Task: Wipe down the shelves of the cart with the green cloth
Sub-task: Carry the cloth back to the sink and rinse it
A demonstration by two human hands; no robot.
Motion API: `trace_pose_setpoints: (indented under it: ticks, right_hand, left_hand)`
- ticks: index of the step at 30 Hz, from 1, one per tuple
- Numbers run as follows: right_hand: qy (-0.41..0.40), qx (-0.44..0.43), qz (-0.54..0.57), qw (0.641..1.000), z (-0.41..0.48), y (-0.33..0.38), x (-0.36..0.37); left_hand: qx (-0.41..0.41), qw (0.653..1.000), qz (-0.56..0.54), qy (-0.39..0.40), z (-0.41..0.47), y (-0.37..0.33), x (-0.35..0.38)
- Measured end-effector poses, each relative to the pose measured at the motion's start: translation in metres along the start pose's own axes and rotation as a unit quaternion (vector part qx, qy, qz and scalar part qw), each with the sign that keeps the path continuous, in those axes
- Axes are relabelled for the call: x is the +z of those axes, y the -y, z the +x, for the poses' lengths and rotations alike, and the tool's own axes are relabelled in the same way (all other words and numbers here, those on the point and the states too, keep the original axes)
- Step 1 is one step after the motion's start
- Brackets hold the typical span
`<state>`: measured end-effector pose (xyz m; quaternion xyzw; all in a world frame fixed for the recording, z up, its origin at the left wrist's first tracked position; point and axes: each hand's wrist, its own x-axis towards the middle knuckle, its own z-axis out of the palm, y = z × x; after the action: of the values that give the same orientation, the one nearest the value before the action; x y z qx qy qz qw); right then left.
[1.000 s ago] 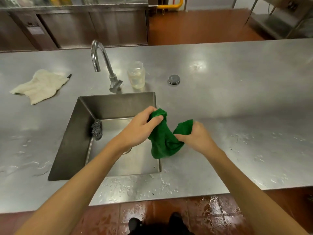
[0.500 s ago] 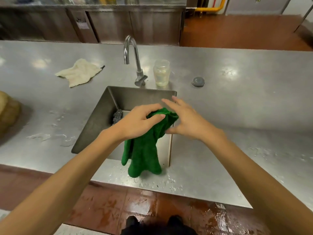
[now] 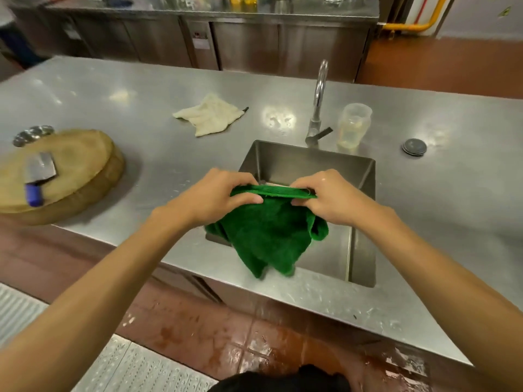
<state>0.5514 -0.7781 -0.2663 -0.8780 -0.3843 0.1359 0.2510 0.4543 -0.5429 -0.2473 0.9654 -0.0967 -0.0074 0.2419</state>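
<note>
Left hand [image 3: 215, 199], right hand [image 3: 331, 200] and forearms [image 3: 127, 267] are bare; black clothing [image 3: 283, 380] shows below.

Two hands [image 3: 218, 196] [image 3: 331, 199] — one green cloth [image 3: 268, 236] — one jar [image 3: 353, 125].

The green cloth [image 3: 268, 236] is a deep-green piece with a nubby, towel-like pile, held in the air above the near left part of the sink [image 3: 305, 162]. Its upper hem is drawn into a nearly level band over the sink, pinched at one end by the left hand [image 3: 215, 196] and at the other by the right hand [image 3: 331, 199], thumb against fingers in each case. Below the hem the fabric hangs slack in soft folds and narrows toward the sink's near rim, ending in two drooping lobes. A rolled fold bulges beneath the right hand. Whether the lowest lobes touch the rim cannot be told.
</note>
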Motion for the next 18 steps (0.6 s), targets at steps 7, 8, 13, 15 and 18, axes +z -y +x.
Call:
trace_pose_setpoints:
  ticks: [7,8,13,15,18]
  right_hand:
    - [0.058,-0.027,-0.060,0.996,0.068,0.061,0.020]
    - [0.065,-0.030,-0.066,0.995,0.080,0.067,0.022]
    - [0.062,-0.056,-0.166,0.983,0.145,0.089,0.035]
    - [0.061,-0.050,-0.186,0.979,0.170,0.094,0.037]
    - [0.005,-0.073,-0.181,0.981,0.208,0.099,0.035]
  left_hand:
    - [-0.033,0.998,0.033,-0.033,-0.051,0.084,-0.061]
    - [-0.042,0.998,0.045,-0.031,-0.056,0.095,-0.070]
    - [-0.069,0.989,0.116,-0.057,-0.073,0.145,-0.102]
    - [-0.076,0.983,0.148,-0.074,-0.074,0.162,-0.112]
    - [-0.096,0.970,0.194,-0.113,-0.072,0.185,-0.126]
